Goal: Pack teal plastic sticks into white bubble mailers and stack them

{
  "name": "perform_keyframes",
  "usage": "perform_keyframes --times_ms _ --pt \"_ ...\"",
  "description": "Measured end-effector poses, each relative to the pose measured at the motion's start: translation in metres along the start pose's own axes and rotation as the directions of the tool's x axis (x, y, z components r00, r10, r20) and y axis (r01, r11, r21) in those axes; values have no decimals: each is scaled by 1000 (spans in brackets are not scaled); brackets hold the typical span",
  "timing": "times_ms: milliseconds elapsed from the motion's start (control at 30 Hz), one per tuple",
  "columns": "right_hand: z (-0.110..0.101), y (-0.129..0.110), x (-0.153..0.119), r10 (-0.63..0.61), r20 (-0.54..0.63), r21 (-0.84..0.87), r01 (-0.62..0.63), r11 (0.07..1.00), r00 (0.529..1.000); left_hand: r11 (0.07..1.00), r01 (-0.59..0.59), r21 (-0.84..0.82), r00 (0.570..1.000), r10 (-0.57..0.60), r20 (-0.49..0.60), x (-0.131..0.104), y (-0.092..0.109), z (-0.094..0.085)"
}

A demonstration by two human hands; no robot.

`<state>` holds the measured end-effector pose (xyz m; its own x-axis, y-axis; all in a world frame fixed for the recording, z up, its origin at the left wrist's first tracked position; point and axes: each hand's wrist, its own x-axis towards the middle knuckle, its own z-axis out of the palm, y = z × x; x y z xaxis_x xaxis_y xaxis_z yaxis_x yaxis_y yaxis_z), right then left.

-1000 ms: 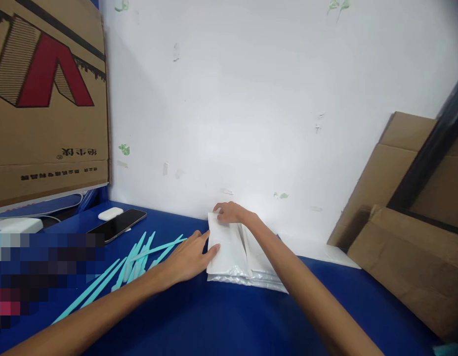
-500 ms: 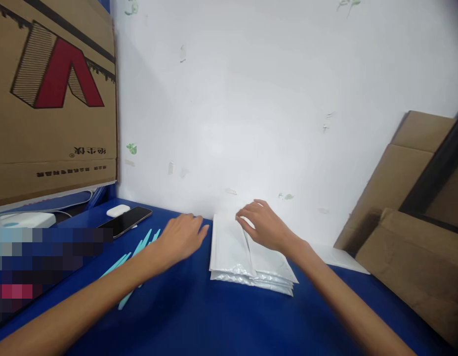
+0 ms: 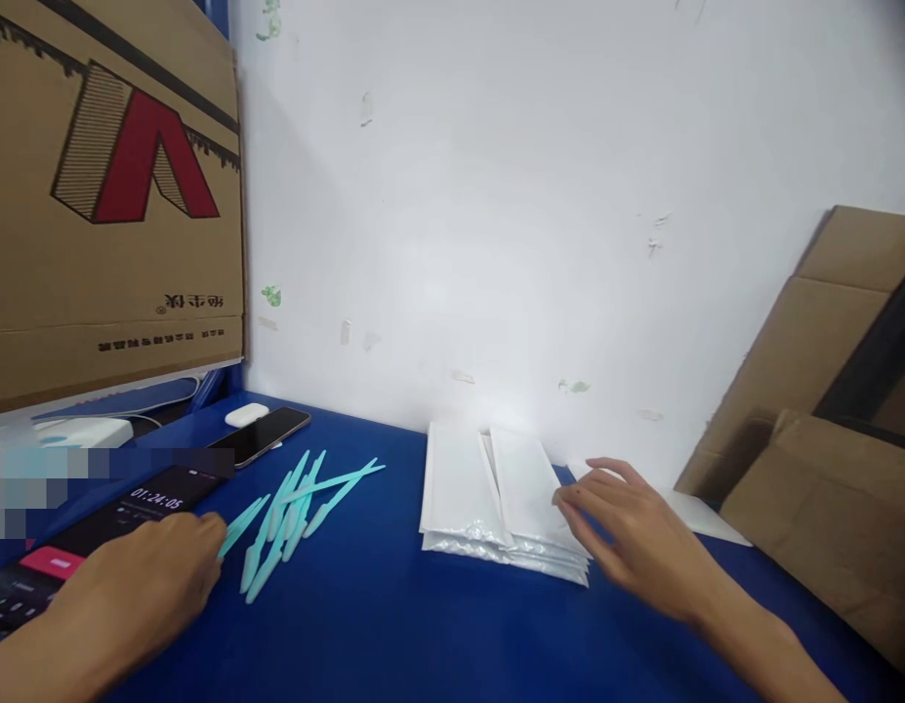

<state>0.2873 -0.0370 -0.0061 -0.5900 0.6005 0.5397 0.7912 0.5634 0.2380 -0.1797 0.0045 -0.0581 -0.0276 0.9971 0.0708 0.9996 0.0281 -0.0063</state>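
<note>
My left hand [image 3: 159,566] is low at the left, above the lit phone. Its fingers are curled together at the near end of the slim teal plastic sticks [image 3: 291,513]; whatever is in the fingertips is hidden. Several of these sticks, with wider paddle-like ends, lie loosely crossed on the blue table. My right hand [image 3: 628,522] hovers at the right edge of the stacked white bubble mailers [image 3: 459,488], its fingers bent but apart, holding nothing I can see. The mailers lie in two side-by-side piles, their bubbly ends toward me.
A lit phone [image 3: 155,498] showing a timer lies under my left arm. Behind it are a dark phone [image 3: 266,436] and a white earbud case [image 3: 247,415]. A large carton [image 3: 130,264] stands left; brown cardboard [image 3: 825,498] leans at right. A white wall [image 3: 452,215] closes the back.
My left hand has moved left and toward me, from beside the mailers to the teal sticks. My right hand has moved right, off the top of the mailers to their right edge.
</note>
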Motion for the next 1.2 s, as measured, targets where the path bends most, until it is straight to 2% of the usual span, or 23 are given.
perform_keyframes --times_ms 67,167,267,433,567,633,733,867,1033,1200 --pt "8 -3 0 -5 3 24 5 1000 1000 998 -3 -66 1000 3 -5 6 -11 14" --pt "18 -8 1 -21 15 52 21 998 1000 996 -69 -49 998 68 -13 19 -12 19" --pt "21 -11 0 -45 -3 49 45 998 999 996 -75 47 997 75 -5 34 2 10" --pt "14 -10 -4 -66 -109 31 70 997 992 989 -148 -8 989 148 8 58 23 -11" --pt "14 -10 -7 -49 -113 48 54 997 992 988 -156 -13 988 156 -11 70 41 -20" --pt "16 -12 -8 -49 -95 60 55 997 994 976 -218 -13 975 217 -39 72 53 -21" --pt "19 -16 -10 -56 -84 66 61 996 995 938 -348 -6 934 346 -89 75 69 -21" --pt "20 -20 -11 -52 -77 78 58 995 996 895 -446 -13 891 443 -99 85 80 -21" --pt "18 -22 -11 -38 -89 96 47 994 995 892 -450 -41 890 444 -103 92 77 -17" --pt "16 -24 -11 -16 -85 129 27 991 996 914 -399 -71 913 388 -128 83 84 -18"
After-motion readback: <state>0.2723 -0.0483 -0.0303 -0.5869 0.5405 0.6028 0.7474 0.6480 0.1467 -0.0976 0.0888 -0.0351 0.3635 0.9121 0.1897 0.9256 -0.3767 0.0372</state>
